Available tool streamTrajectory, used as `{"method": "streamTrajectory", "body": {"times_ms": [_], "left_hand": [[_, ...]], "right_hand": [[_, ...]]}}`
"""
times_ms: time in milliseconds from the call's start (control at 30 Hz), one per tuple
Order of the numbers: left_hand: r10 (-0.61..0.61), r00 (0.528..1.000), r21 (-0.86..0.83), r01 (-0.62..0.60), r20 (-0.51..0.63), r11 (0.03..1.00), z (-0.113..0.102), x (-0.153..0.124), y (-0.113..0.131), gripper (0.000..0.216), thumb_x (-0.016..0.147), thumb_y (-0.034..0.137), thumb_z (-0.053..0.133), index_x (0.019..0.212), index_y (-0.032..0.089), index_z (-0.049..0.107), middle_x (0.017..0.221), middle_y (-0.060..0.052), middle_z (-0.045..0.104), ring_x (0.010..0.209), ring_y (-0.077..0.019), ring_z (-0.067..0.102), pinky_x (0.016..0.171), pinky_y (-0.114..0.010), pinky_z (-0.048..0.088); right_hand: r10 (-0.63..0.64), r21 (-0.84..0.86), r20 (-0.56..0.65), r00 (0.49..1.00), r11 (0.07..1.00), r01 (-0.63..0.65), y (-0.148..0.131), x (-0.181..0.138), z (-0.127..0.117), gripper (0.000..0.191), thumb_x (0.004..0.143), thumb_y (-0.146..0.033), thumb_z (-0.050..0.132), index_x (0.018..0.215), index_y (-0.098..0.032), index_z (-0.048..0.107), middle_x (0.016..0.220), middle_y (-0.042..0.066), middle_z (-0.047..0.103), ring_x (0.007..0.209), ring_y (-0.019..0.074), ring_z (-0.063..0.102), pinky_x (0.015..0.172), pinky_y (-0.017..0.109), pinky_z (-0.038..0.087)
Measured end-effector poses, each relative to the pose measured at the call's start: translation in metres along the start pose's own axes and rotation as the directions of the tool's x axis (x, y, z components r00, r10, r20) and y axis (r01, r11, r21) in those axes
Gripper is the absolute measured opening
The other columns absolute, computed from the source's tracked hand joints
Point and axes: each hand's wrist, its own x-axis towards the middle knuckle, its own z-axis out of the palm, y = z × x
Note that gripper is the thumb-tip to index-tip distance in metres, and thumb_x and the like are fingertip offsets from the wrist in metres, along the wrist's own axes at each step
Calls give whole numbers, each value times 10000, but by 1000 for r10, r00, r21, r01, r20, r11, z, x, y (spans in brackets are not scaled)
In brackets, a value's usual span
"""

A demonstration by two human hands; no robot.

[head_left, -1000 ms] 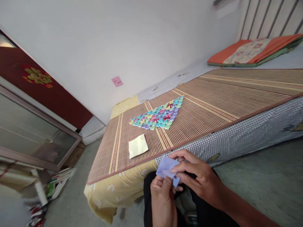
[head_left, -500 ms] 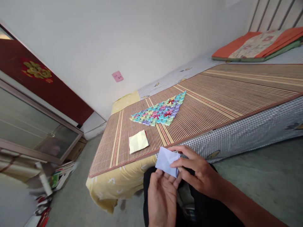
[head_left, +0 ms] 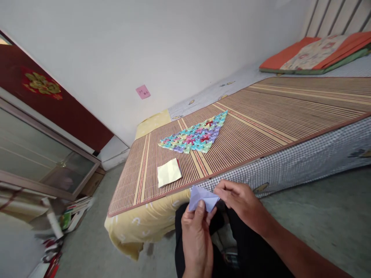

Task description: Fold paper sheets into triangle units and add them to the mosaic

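Observation:
A folded piece of lilac origami paper (head_left: 202,195) is between my two hands, in front of the bed's edge. My left hand (head_left: 198,224) grips it from below, thumb pressed on its face and fingers behind. With closed fingertips, my right hand (head_left: 240,199) pinches the paper's right corner. On the mat just beyond lies a stack of pale yellow square paper (head_left: 169,172). Farther back is a flat, roughly triangular arrangement of folded paper pieces (head_left: 194,134) in blue, green, yellow, pink, red and purple.
A striped bamboo mat (head_left: 261,112) covers the bed, with yellow cloth (head_left: 150,220) hanging at the near corner. Folded orange bedding (head_left: 315,56) lies at the back right. A pink note (head_left: 143,92) is on the wall. A glass-fronted cabinet (head_left: 43,150) stands left.
The lilac paper has gone from a flat square to a pointed shape with raised flaps. My left hand, palm-up and supporting before, now clamps it with the thumb. My right fingers have drawn together at its corner.

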Motion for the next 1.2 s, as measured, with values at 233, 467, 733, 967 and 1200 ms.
{"method": "streamTrajectory", "body": {"times_ms": [233, 467, 733, 967, 1200], "left_hand": [[85, 996, 89, -85, 1, 992, -5, 2, -6, 277, 714, 336, 882, 934, 179, 817, 932, -68, 784, 931, -218, 713, 831, -320, 581], [102, 992, 153, -112, 68, 982, -4, 0, -6, 261, 778, 345, 824, 967, 166, 803, 930, -74, 756, 897, -226, 694, 806, -324, 554], [223, 961, 418, -273, 165, 867, -7, -4, 0, 203, 913, 363, 679, 942, 186, 773, 879, -30, 681, 863, -180, 610, 845, -287, 492], [177, 971, 356, -224, 159, 907, -6, -3, -3, 230, 907, 353, 691, 1025, 181, 787, 921, -51, 730, 890, -196, 646, 865, -305, 497], [68, 995, 137, -77, 67, 988, -5, -1, -5, 282, 732, 318, 856, 968, 168, 817, 886, -63, 776, 807, -204, 692, 777, -304, 529]], "right_hand": [[68, 15, 44, 997, 998, -69, 0, 0, 0, 306, 932, -448, 595, 816, -179, 683, 610, -43, 489, 570, 123, 462, 531, 249, 356], [119, 59, 110, 987, 990, -126, 8, 6, -1, 291, 889, -436, 631, 768, -175, 677, 579, -35, 530, 545, 121, 484, 520, 244, 370], [143, 169, 168, 975, 971, -171, 8, 11, -1, 240, 829, -408, 706, 803, -169, 699, 652, -16, 603, 603, 132, 557, 590, 249, 446], [38, 56, 54, 998, 998, -41, 2, 6, 4, 178, 900, -328, 647, 803, -183, 679, 665, -14, 631, 619, 144, 603, 582, 242, 466], [-122, -130, -17, 992, 984, 118, 0, 4, 6, 108, 902, -204, 591, 875, -197, 696, 722, -14, 687, 631, 142, 636, 590, 226, 495]]}}
